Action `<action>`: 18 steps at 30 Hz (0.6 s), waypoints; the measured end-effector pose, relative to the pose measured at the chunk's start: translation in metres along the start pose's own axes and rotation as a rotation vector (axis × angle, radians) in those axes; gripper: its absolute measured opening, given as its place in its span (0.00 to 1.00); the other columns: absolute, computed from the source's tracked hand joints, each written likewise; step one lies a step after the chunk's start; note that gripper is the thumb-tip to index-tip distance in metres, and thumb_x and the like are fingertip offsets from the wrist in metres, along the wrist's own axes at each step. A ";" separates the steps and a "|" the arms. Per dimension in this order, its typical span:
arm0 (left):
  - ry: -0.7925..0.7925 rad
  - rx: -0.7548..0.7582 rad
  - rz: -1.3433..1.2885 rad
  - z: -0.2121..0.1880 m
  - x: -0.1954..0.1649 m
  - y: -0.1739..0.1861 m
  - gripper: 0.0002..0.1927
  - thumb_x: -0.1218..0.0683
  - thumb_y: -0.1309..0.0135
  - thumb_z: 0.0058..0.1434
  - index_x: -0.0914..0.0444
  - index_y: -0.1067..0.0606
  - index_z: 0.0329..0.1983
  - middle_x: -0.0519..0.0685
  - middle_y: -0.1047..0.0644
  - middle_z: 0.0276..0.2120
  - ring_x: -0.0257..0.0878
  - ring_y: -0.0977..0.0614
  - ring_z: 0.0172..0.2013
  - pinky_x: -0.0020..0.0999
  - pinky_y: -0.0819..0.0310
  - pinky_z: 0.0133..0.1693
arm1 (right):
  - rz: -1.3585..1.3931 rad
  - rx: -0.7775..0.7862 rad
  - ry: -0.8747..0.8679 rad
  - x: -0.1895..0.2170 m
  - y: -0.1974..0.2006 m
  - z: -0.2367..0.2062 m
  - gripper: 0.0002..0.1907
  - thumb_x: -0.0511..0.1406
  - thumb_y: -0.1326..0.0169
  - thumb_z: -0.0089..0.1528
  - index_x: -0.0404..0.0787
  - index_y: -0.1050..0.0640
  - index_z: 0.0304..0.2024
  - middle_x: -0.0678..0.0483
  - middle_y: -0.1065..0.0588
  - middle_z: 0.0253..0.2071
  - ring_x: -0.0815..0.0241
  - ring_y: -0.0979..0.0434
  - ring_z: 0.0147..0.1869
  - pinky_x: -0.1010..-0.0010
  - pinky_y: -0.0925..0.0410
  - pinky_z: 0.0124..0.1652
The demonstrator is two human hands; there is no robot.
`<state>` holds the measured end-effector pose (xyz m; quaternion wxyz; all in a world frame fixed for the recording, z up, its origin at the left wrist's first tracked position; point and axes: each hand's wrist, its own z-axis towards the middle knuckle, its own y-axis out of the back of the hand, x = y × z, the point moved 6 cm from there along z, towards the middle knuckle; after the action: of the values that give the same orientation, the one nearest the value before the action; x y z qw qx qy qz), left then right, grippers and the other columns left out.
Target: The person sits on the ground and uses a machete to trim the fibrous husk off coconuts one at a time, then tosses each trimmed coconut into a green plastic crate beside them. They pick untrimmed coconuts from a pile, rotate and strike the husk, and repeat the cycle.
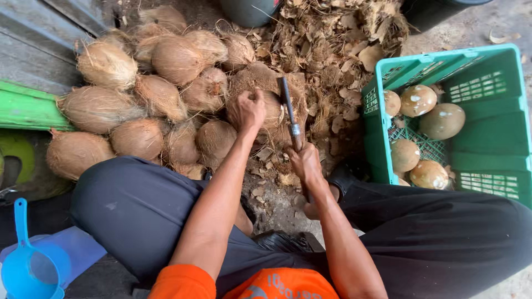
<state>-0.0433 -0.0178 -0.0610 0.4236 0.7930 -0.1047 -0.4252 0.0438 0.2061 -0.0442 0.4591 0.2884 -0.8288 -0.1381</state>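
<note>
Bare, dusty ground strewn with husk chips spreads between the seated person's knees, and a heap of dry husk scraps rises behind it. On the left lies a pile of fibrous brown coconuts beside a green board; a blue scoop sits at the lower left. A green plastic crate on the right holds peeled, pale-brown coconuts. The left hand presses down, fingers curled, on a husked coconut at the centre. The right hand is clenched around the handle of a chopping blade, whose edge rests against that coconut.
</note>
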 end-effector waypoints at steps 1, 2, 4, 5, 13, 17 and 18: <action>-0.037 -0.130 0.005 -0.004 -0.001 0.004 0.25 0.32 0.54 0.66 0.55 0.27 0.28 0.50 0.25 0.30 0.46 0.27 0.35 0.50 0.36 0.42 | 0.036 0.011 0.064 0.004 -0.002 -0.002 0.16 0.42 0.45 0.65 0.39 0.23 0.27 0.49 0.25 0.20 0.59 0.26 0.20 0.61 0.33 0.22; -0.084 -0.263 -0.002 -0.006 -0.005 0.009 0.22 0.32 0.51 0.63 0.53 0.25 0.30 0.51 0.25 0.32 0.49 0.27 0.35 0.58 0.37 0.39 | 0.069 0.007 0.136 0.011 -0.001 -0.005 0.13 0.42 0.47 0.65 0.42 0.22 0.30 0.51 0.24 0.20 0.60 0.27 0.19 0.61 0.33 0.21; -0.134 -0.352 -0.039 -0.008 -0.011 0.010 0.20 0.34 0.50 0.62 0.52 0.24 0.30 0.50 0.24 0.33 0.49 0.26 0.35 0.59 0.37 0.39 | 0.064 0.029 0.152 0.020 0.001 -0.012 0.15 0.44 0.47 0.66 0.42 0.21 0.30 0.52 0.24 0.20 0.60 0.29 0.18 0.62 0.33 0.21; -0.131 -0.299 -0.070 -0.007 -0.012 0.006 0.21 0.34 0.52 0.63 0.53 0.25 0.29 0.47 0.23 0.32 0.46 0.25 0.34 0.53 0.35 0.42 | 0.020 0.054 0.087 0.022 0.004 -0.016 0.19 0.45 0.44 0.66 0.38 0.21 0.27 0.51 0.25 0.19 0.60 0.29 0.18 0.63 0.33 0.21; -0.103 -0.055 -0.114 -0.006 -0.009 -0.003 0.22 0.36 0.53 0.66 0.56 0.26 0.27 0.45 0.22 0.29 0.41 0.23 0.33 0.44 0.29 0.42 | 0.525 -0.098 0.176 0.054 0.040 -0.037 0.16 0.42 0.40 0.66 0.37 0.24 0.31 0.56 0.31 0.19 0.64 0.35 0.19 0.66 0.40 0.20; -0.319 -0.284 -0.048 -0.008 -0.019 0.009 0.21 0.37 0.50 0.66 0.56 0.22 0.29 0.45 0.21 0.28 0.43 0.23 0.32 0.45 0.31 0.40 | 0.295 -0.028 0.144 0.030 0.016 -0.022 0.15 0.40 0.41 0.65 0.38 0.24 0.28 0.58 0.29 0.19 0.66 0.32 0.19 0.72 0.38 0.21; -0.367 -0.329 -0.066 -0.010 -0.021 0.012 0.21 0.37 0.49 0.65 0.56 0.21 0.30 0.45 0.20 0.29 0.44 0.22 0.32 0.47 0.32 0.41 | 0.181 0.043 0.025 0.016 0.005 -0.016 0.12 0.40 0.41 0.63 0.40 0.22 0.28 0.58 0.28 0.18 0.66 0.30 0.18 0.73 0.37 0.20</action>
<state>-0.0462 -0.0086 -0.0371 0.5068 0.6256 -0.0832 -0.5872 0.0493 0.2005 -0.0220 0.4738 0.2239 -0.8485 -0.0744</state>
